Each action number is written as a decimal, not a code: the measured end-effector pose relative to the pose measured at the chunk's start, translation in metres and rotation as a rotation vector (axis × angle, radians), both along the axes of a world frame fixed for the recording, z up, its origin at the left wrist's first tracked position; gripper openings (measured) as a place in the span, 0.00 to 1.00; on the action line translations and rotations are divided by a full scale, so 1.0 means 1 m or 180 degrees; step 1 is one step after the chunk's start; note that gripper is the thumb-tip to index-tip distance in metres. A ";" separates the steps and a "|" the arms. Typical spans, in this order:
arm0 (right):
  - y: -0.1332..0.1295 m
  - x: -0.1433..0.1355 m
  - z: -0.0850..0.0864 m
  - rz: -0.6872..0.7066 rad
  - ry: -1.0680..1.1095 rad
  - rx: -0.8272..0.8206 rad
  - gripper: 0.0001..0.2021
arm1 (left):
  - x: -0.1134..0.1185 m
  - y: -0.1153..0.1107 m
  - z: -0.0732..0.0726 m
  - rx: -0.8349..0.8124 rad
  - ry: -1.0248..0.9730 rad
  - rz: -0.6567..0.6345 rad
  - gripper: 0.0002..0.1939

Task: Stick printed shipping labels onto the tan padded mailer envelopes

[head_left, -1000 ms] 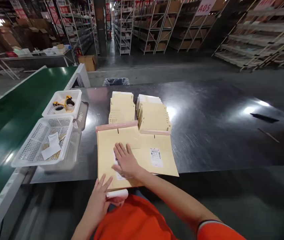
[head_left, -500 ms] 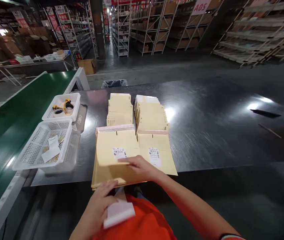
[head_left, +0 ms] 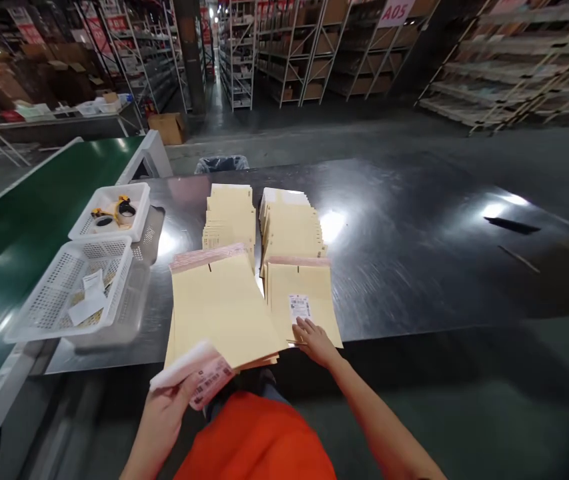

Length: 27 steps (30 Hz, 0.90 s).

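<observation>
The left hand (head_left: 164, 408) holds a curled label strip (head_left: 214, 381), its print now showing. The left envelope pile (head_left: 219, 300), label-topped half a second ago, shows a plain face, overhanging the near edge of the surface (head_left: 404, 267). The right hand (head_left: 317, 341) has moved onto the labelled right envelope (head_left: 309, 283); I cannot tell its grip. Surface stretches rightward to a black strip (head_left: 511, 226).

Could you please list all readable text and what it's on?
"A05": on the pale sign right of top centre.
Too blurred: red signs, upper left.
Too blurred: another sign, upper right.
Too small: label on the right envelope.
Too small: label strip in left hand.
Too small: print on stacked envelopes.
</observation>
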State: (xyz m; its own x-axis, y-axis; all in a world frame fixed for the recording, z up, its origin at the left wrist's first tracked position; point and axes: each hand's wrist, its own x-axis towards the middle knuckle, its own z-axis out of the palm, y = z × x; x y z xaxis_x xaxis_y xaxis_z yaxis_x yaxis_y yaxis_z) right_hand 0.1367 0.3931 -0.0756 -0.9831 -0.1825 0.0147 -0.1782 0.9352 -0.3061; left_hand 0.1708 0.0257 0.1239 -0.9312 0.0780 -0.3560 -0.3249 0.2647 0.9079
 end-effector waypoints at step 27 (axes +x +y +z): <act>-0.143 0.013 0.205 0.0562 -0.0436 -0.3002 0.06 | 0.020 0.058 -0.007 0.0012 0.0041 0.0468 0.19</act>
State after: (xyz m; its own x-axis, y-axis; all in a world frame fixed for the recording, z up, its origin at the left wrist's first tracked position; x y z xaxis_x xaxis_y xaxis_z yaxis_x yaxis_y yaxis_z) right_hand 0.1495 0.2501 0.1291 -0.9467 -0.2996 0.1181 -0.1995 0.2578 -0.9454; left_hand 0.1905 0.0833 0.1173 -0.9372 -0.0584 -0.3438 -0.3482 0.2116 0.9132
